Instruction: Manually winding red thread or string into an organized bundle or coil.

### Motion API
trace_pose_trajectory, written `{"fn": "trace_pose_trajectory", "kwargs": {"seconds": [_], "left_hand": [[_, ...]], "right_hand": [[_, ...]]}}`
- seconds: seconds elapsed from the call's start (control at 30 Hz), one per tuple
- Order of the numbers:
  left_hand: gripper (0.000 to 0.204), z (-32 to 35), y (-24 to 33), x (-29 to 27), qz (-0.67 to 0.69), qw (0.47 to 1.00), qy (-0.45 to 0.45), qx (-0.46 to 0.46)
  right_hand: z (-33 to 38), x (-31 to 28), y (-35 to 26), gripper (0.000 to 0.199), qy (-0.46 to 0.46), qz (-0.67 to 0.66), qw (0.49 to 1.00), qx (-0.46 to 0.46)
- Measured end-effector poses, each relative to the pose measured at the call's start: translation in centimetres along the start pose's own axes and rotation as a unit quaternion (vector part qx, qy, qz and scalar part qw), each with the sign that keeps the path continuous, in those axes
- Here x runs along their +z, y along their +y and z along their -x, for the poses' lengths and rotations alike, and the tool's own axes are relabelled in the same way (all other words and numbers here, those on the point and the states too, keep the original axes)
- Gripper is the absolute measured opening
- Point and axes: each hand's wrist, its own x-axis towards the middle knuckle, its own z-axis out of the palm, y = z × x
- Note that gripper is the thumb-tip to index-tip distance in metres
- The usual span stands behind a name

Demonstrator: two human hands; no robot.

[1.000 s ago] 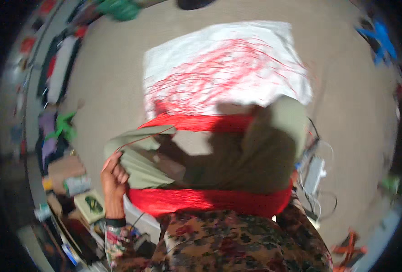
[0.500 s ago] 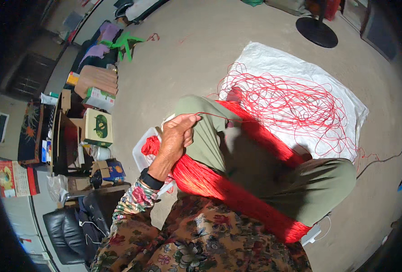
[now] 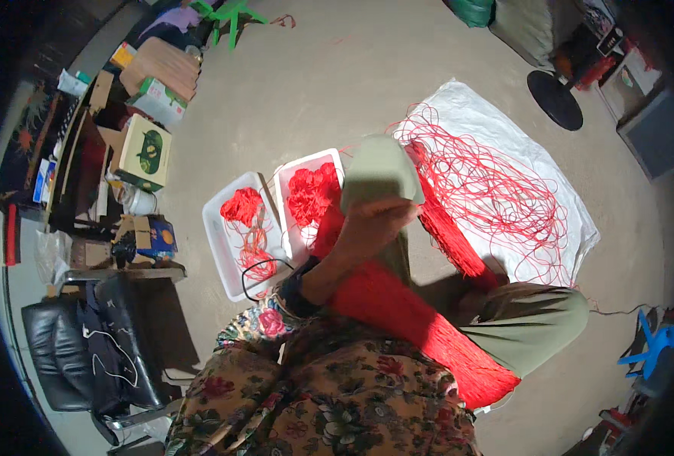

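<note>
My left hand [image 3: 375,232], in shadow, is over my left knee with its fingers pinched together. The red string [image 3: 515,201] was between these fingertips a moment ago; the strand at them is hard to make out now. A thick skein of red string [image 3: 428,323] is looped round my bent knees, one band near my body and one beyond. My wrist crosses above the near band. Past the knees, loose coils of string lie tangled on a white sheet [image 3: 470,106]. My right hand is out of view.
Left of my knee are two white plastic trays [image 3: 219,254] holding red string bundles. A black chair [image 3: 55,353] and cluttered boxes [image 3: 145,152] line the left side. A fan base [image 3: 555,100] stands at far right, a blue stool [image 3: 652,346] at right.
My left hand has moved right, from beside the knee to over it, and its fingers remain pinched. The view has shifted, bringing both trays and the blue stool into fuller sight.
</note>
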Motion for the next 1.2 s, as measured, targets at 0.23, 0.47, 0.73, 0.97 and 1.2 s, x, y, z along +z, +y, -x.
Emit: {"fn": "trace_pose_trajectory", "kwargs": {"seconds": [0.23,0.47,0.73,0.97,1.2], "left_hand": [[0.024,1.0,-1.0,0.4,0.349,0.925,-0.037,-0.147],[0.025,1.2,-2.1,1.5,0.371,0.921,0.031,-0.113],[0.021,1.4,-2.3,1.5,0.316,0.94,0.037,-0.121],[0.015,2.1,-1.8,-0.1,0.312,0.938,-0.063,-0.138],[0.018,1.0,-3.7,-0.5,0.406,0.876,-0.094,-0.242]], "right_hand": [[4.1,1.0,-8.2,0.04,-0.054,-0.109,0.99,-0.07],[7.2,-1.2,-15.8,0.041,-0.068,-0.2,0.964,-0.162],[8.0,-6.6,-23.3,0.041,-0.064,-0.265,0.923,-0.271],[7.3,-8.3,-23.6,0.045,-0.031,-0.15,0.955,-0.253],[7.6,-7.5,-19.9,0.032,0.018,-0.27,0.945,-0.186]]}}
